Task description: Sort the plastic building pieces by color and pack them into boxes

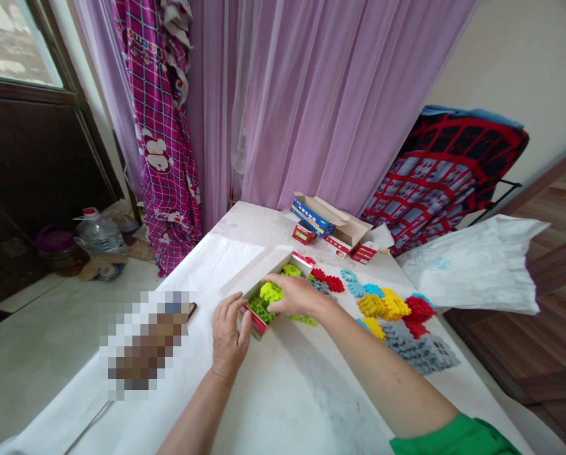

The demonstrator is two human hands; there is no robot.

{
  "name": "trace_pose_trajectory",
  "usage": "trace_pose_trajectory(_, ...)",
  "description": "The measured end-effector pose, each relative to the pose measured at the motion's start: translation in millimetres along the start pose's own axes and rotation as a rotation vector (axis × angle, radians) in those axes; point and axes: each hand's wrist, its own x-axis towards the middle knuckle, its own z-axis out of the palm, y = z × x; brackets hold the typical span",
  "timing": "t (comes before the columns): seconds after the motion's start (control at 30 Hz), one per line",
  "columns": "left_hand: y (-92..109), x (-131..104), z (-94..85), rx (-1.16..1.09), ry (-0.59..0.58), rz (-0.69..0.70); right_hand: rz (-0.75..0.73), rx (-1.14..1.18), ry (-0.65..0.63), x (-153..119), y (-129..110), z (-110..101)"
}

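Observation:
An open cardboard box (260, 327) with a white lid flap and red sides lies on the table, with lime-green toothed plastic building pieces (258, 308) inside. My left hand (230, 328) holds the box's near left corner, thumb and fingers at its edge. Over the box, my right hand (295, 294) is closed on a lime-green building piece (270, 292). Part of that piece is hidden by the fingers. More green pieces (303, 320) lie beside the box, under my right forearm.
Right of the box lie yellow (394, 304), red (420, 309) and grey pieces (420, 347). Opened blue (313, 215) and red-and-white cartons (342, 243) stand at the back. A white plastic bag (477, 265) hangs at the right edge. A pixelated object (150, 344) lies left.

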Motion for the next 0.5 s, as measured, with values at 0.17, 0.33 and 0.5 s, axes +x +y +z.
trace_pose_trajectory(0.17, 0, 0, 0.4, 0.005, -0.003, -0.006, 0.064, -0.070, 0.082, 4, 20, -15)
trace_pose_trajectory(0.33, -1, 0, 1.2, 0.004, 0.014, 0.012, 0.095, -0.124, 0.008, 11, 28, -12)
trace_pose_trajectory(0.5, -2, -1, 0.8, -0.003, -0.005, -0.009, 0.126, -0.146, -0.012, 13, 29, -4)
